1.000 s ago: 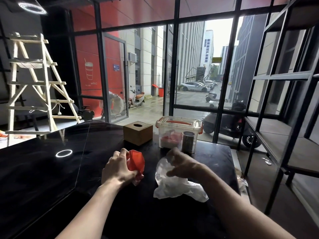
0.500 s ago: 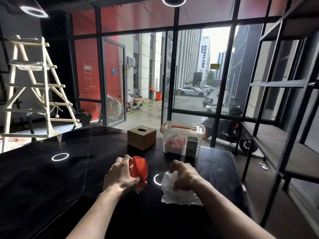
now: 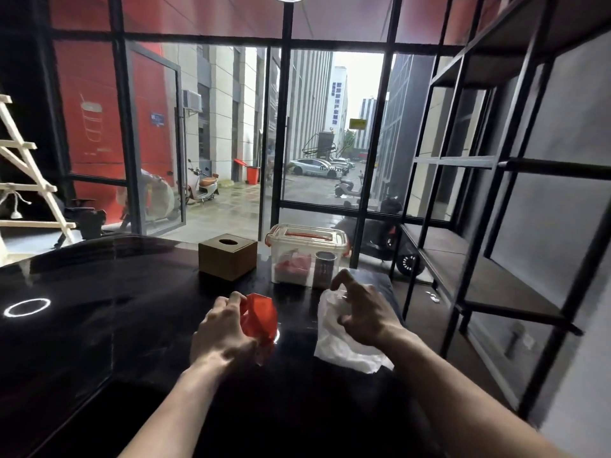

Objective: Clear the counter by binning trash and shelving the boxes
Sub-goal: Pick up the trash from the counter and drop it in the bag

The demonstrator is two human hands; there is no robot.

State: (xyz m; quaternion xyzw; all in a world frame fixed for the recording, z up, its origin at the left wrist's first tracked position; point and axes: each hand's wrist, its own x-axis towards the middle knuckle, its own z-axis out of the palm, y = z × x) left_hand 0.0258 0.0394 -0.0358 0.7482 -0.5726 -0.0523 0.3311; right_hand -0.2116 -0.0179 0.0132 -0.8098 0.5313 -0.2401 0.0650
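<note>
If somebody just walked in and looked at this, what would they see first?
Probably the bright red crumpled wrapper, squeezed in the left hand over the shiny black counter. Next, the white crumpled plastic bag under the right hand, whose fingers are spread over it. Behind them stand a brown cardboard tissue box and, to its right, a clear lidded tub with a small metal cup in front.

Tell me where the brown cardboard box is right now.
In the head view the brown cardboard box sits on the far part of the black counter, just left of the clear plastic bin and beyond the left hand.
</note>
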